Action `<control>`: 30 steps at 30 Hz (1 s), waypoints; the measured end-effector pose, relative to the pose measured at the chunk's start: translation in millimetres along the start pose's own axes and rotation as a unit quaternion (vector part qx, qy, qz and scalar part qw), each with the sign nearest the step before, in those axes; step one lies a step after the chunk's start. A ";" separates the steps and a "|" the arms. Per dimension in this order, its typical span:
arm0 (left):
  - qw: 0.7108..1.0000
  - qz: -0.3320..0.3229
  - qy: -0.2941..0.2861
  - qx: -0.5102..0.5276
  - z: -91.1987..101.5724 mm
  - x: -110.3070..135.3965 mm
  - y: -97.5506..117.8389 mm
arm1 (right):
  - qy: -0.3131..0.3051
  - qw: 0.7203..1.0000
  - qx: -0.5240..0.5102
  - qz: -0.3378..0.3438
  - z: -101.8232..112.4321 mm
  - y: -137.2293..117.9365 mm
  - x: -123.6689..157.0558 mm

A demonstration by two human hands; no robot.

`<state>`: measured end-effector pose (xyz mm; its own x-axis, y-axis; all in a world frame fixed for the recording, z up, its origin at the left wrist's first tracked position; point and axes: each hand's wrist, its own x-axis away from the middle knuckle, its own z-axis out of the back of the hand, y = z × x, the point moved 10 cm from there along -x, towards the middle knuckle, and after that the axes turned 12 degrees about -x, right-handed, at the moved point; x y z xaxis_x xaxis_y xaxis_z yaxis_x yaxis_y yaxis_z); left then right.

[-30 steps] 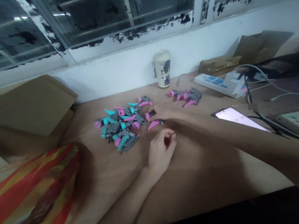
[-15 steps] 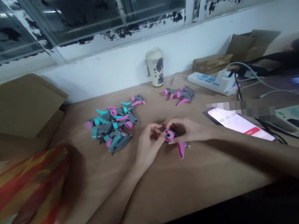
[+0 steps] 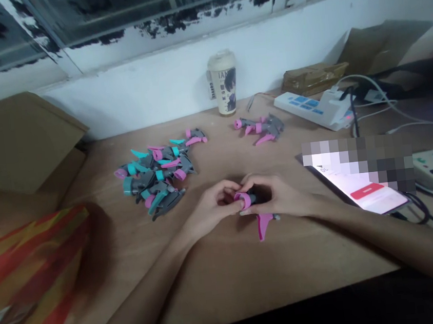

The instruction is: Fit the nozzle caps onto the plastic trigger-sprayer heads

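Both my hands meet over the middle of the wooden table [image 3: 288, 257] on one grey spray-trigger head with a pink nozzle cap and pink lever [image 3: 254, 210]. My right hand [image 3: 282, 196] grips its grey body, with the pink lever hanging below. My left hand [image 3: 211, 209] pinches the pink cap at its front end. A pile of several trigger heads with pink and teal parts [image 3: 158, 173] lies to the left of my hands. A smaller group of pink ones [image 3: 261, 126] lies farther back.
A paper coffee cup [image 3: 223, 83] stands by the wall. A lit phone [image 3: 358, 188] lies at my right, with a power strip [image 3: 317, 110] and cables behind it. Cardboard boxes [image 3: 17, 141] stand at the left, and a red-yellow bag [image 3: 24, 285] lies at the near left.
My right hand took a pink trigger head from beside the pile and drew it toward me. My left hand closed on its pink cap. The view has tilted down slightly.
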<state>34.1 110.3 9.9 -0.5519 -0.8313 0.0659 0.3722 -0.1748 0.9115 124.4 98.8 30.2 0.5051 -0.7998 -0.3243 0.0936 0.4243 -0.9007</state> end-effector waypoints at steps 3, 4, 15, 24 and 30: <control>1.000 0.002 -0.003 0.003 -1.6 -0.4 -1.1 | 0.006 1.000 0.014 0.024 -0.4 -6.1 0.0; 1.000 -0.001 -0.007 0.005 -2.7 -0.3 -0.5 | 0.006 0.999 0.025 0.032 -1.1 -8.0 0.1; 0.999 -0.025 -0.011 -0.047 -7.8 3.5 4.5 | 0.004 0.989 0.134 0.059 -4.0 -15.0 4.4; 0.989 -0.023 -0.008 -0.144 -9.9 7.7 9.8 | -0.020 0.977 0.205 0.054 -11.8 -17.2 6.9; 0.989 -0.030 0.032 -0.138 -8.5 7.8 8.4 | 0.015 0.961 0.268 0.066 -10.8 -19.9 10.9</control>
<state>39.2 97.9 14.6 -0.5339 -0.8453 -0.0195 0.5348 -0.3554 0.7666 118.7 77.0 41.4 0.5185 -0.7326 -0.4410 0.4627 0.6741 -0.5758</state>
